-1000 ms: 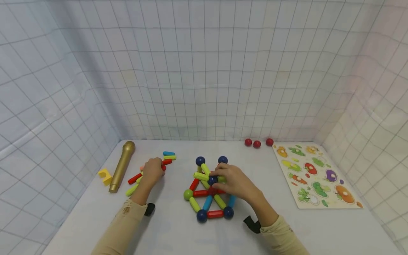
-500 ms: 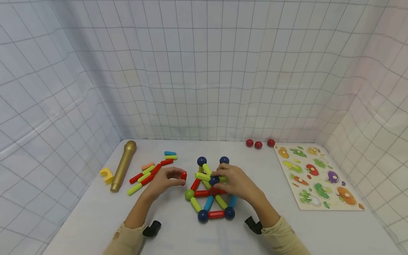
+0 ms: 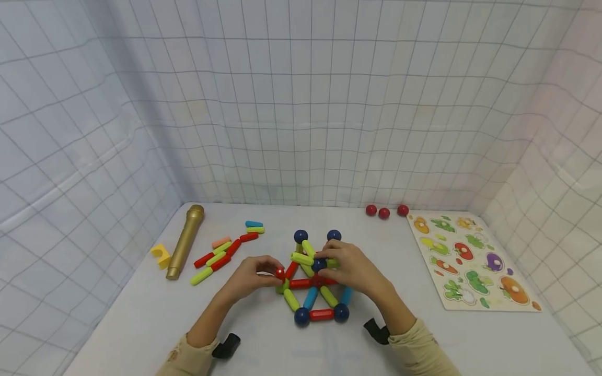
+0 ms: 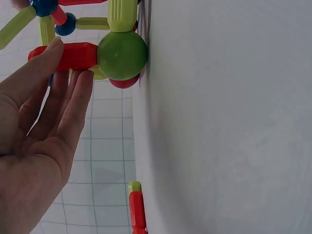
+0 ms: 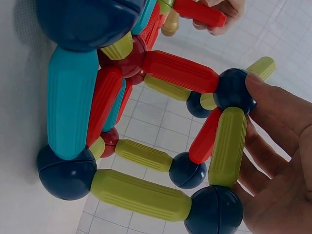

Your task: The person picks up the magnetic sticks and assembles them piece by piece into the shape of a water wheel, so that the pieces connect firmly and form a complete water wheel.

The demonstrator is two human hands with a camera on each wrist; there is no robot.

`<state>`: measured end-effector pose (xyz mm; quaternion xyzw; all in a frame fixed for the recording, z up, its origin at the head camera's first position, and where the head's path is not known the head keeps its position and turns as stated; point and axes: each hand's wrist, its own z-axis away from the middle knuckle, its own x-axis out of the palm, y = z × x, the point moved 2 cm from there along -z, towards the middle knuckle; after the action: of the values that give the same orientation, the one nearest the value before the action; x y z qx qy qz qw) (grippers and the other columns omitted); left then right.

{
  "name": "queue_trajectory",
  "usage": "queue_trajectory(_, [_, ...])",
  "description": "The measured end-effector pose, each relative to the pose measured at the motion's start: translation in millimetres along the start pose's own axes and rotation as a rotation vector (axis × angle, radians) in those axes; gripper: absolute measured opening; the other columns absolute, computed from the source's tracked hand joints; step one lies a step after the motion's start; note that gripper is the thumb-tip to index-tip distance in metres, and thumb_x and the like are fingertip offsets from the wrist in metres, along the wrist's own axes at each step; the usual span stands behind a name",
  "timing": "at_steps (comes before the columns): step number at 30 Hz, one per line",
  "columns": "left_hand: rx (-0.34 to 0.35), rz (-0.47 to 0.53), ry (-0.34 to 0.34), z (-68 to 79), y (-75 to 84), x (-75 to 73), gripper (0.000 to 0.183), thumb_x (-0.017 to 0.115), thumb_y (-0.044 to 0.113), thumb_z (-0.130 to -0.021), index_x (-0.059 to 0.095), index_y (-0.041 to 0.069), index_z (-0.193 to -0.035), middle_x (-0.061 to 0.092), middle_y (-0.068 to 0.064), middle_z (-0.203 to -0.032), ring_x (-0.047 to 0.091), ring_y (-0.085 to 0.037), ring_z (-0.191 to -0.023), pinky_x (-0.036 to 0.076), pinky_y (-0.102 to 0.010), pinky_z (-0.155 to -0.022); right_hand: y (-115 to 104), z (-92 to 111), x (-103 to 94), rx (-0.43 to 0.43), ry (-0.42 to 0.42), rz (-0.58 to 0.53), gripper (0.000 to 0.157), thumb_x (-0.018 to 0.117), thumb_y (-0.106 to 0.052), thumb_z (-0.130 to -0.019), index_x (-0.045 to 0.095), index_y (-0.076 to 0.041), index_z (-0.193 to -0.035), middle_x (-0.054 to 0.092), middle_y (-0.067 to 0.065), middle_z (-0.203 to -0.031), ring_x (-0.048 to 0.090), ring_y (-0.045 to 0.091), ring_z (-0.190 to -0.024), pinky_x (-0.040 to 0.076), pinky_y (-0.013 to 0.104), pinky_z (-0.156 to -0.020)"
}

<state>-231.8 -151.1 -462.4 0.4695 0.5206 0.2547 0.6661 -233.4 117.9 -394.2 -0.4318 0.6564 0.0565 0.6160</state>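
A framework of magnetic rods and balls stands mid-table, with a red rod (image 3: 322, 314) along its near edge. My left hand (image 3: 251, 277) pinches another red magnetic rod (image 4: 78, 55) between thumb and fingers. That rod stands upright, its lower end against the green ball (image 4: 122, 56) at the framework's left corner. On the right, my right hand (image 3: 352, 269) holds a dark blue ball (image 5: 234, 91) at the top of the framework, where red and lime rods meet. The thumb rests on this ball in the right wrist view; some fingertips are hidden behind the parts.
Loose red and lime rods (image 3: 221, 262) lie left of the framework. Beyond them are a gold microphone-shaped piece (image 3: 185, 242) and a yellow block (image 3: 161, 256). Several red balls (image 3: 384, 213) sit at the back; a vegetable puzzle board (image 3: 470, 261) lies right.
My left hand has lifted a red rod from the loose pile and carried it right to the green ball. My right hand keeps its hold on the blue ball.
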Motion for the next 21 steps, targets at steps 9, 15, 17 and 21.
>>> queue_trajectory(9, [-0.003, -0.02, -0.021, -4.2, -0.5, 2.1, 0.033, 0.077, 0.027, -0.084, 0.068, 0.012, -0.112, 0.07, -0.004, -0.107, 0.065, -0.02, -0.104, 0.055, -0.026, -0.086, 4.5, 0.0, 1.2, -0.002, -0.013, -0.038, 0.031, 0.077, -0.018, -0.084, 0.073, -0.012, -0.114, 0.063, 0.0, -0.106, 0.058, 0.013, -0.091, 0.053, 0.022, -0.077])
queue_trajectory(15, [-0.021, 0.0, -0.026, 2.7, -5.5, -1.7, 0.036, 0.074, 0.025, -0.086, 0.067, 0.009, -0.118, 0.07, -0.008, -0.113, 0.064, -0.023, -0.107, 0.056, -0.029, -0.088, 15.0, -8.5, -6.0, -0.046, -0.083, -0.147, 0.033, 0.073, -0.026, -0.088, 0.07, -0.013, -0.118, 0.068, 0.0, -0.107, 0.062, 0.02, -0.095, 0.056, 0.033, -0.081])
queue_trajectory(17, [-0.017, 0.012, -0.035, 4.1, -6.9, -3.4, 0.037, 0.074, 0.027, -0.087, 0.067, 0.009, -0.119, 0.07, -0.008, -0.115, 0.064, -0.022, -0.107, 0.056, -0.029, -0.089, 32.6, -17.5, -15.9, -0.019, -0.052, -0.177, 0.031, 0.07, -0.027, -0.089, 0.071, -0.013, -0.117, 0.07, 0.0, -0.107, 0.064, 0.019, -0.095, 0.056, 0.033, -0.082])
queue_trajectory(21, [-0.003, 0.009, -0.059, 1.5, -9.4, -5.3, 0.039, 0.069, 0.032, -0.09, 0.066, 0.012, -0.123, 0.068, -0.008, -0.12, 0.063, -0.022, -0.111, 0.054, -0.033, -0.093, 98.1, -42.3, -39.0, 0.193, 0.141, -0.169, 0.027, 0.064, -0.023, -0.093, 0.07, -0.007, -0.114, 0.071, 0.01, -0.107, 0.066, 0.024, -0.095, 0.056, 0.035, -0.078])
